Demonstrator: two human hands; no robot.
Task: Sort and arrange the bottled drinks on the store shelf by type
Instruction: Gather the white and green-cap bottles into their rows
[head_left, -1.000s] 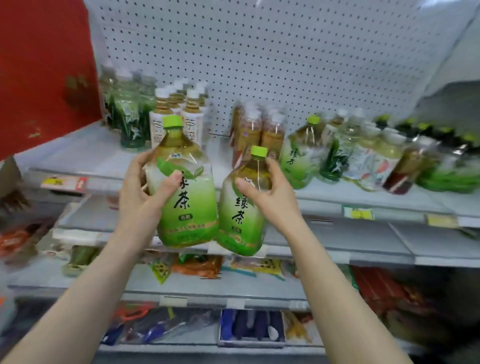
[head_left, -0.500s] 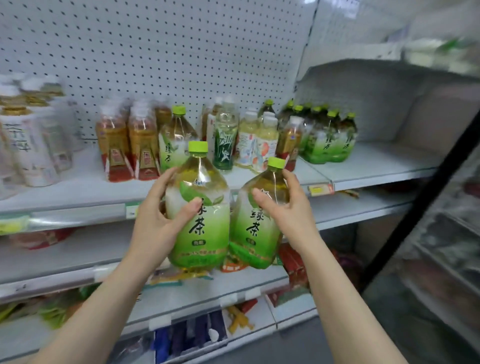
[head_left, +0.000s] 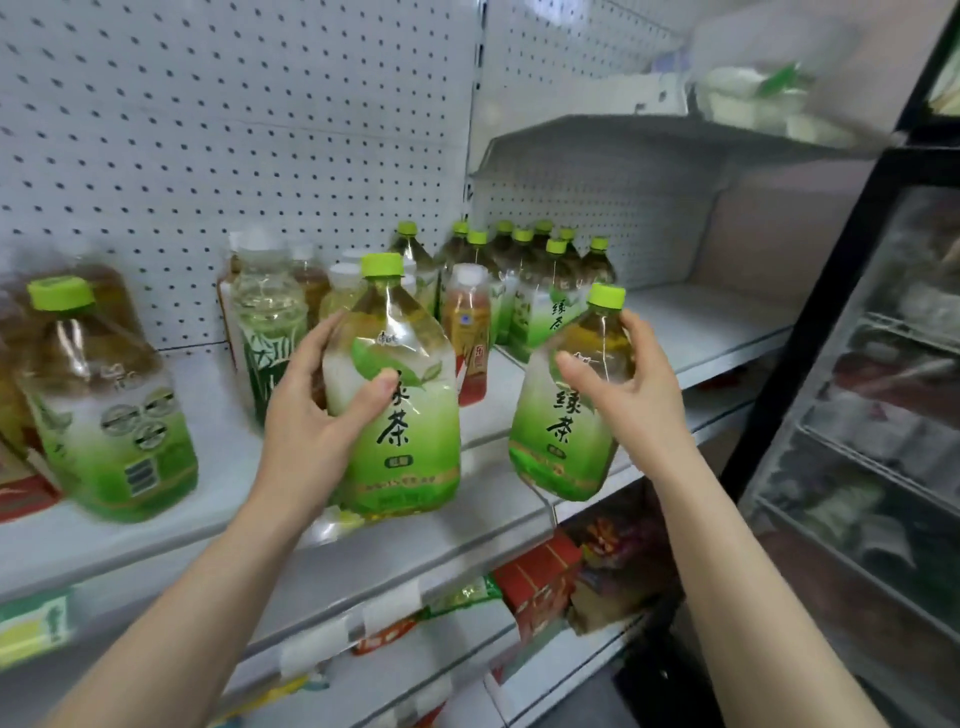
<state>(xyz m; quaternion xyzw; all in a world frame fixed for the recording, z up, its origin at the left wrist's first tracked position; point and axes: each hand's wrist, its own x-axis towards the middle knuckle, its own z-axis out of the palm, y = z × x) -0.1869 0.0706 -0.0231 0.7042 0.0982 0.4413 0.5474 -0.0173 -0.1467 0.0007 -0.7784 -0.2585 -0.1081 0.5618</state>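
My left hand (head_left: 317, 415) grips a large green tea bottle (head_left: 400, 415) with a green cap, held upright in front of the white shelf (head_left: 691, 332). My right hand (head_left: 628, 400) grips a second, slightly smaller-looking green tea bottle (head_left: 566, 436), held just right of the first and tilted a little. Behind them on the shelf stands a cluster of several green tea bottles (head_left: 540, 280) with green caps. A red-labelled tea bottle (head_left: 470, 338) and a clear bottle with a dark green label (head_left: 267, 332) stand between. Another green tea bottle (head_left: 104, 405) stands at the left.
White pegboard (head_left: 234, 130) backs the shelf. Bare shelf surface lies right of the green tea cluster. An upper shelf (head_left: 675, 130) overhangs on the right. A black-framed glass cooler door (head_left: 857, 364) stands at the far right. Snack packets (head_left: 540, 582) fill the lower shelves.
My view has swung right and closer along the shelf. Both hands carried their bottles rightward, and the two bottles are now farther apart, nearer the green tea cluster.
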